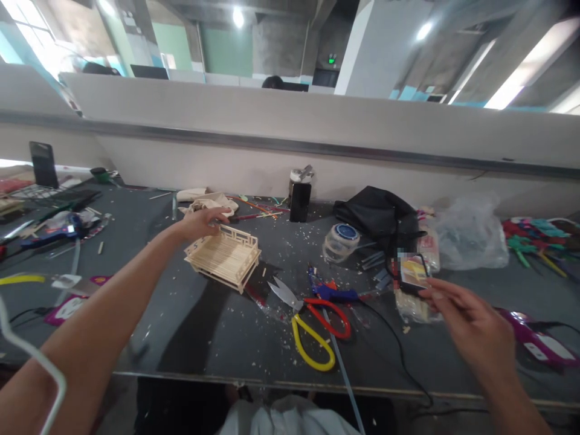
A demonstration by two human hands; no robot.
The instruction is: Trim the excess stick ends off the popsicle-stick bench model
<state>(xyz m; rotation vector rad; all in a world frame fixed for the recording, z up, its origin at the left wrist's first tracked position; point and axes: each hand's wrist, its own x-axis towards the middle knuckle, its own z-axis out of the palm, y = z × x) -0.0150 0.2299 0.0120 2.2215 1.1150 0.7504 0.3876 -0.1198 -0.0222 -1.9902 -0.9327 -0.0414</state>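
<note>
on the dark tabletop [149,326], left of the scissors [299,305], sits a shallow tray of pale wooden sticks [222,257], its slatted floor bare and a low railing round it. the left hand [202,225] is over its far left corner, fingers at the rim; whether they grip it, i cannot tell. the right hand [473,323] pinches a black-edged holder [413,272] by its near corner, something yellow and pale showing inside, partly blurred out. just below that is a clear packet [414,305] with pale pieces in it. a clear round container with a blue top [342,241] stands near the black bag [378,211]; its contents are too hazy to name. behind the upright phone [300,202], a pale jar [296,176] has metallic pieces at its mouth. farther right lies a crumpled see-through bag [471,238].
</note>
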